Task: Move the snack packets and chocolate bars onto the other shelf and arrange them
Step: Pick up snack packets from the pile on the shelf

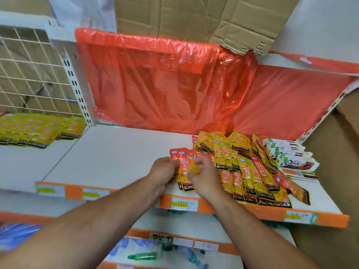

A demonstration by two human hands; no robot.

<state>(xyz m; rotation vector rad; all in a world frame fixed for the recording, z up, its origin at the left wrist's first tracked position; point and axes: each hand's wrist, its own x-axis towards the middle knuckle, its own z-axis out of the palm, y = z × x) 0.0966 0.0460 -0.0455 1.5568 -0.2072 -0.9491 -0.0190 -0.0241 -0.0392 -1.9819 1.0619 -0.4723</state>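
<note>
Packets [183, 168], glossy orange-yellow with black KONCHEW bands, are gripped by your left hand [163, 172] and pinched by your right hand [205, 178], beside the pile [244, 171] on the shelf [116, 152].

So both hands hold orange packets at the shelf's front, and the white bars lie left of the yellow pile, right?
No: in the head view the white bars lie right of the yellow pile, not left. The left hand and right hand do hold orange packets at the front of the shelf.
</note>
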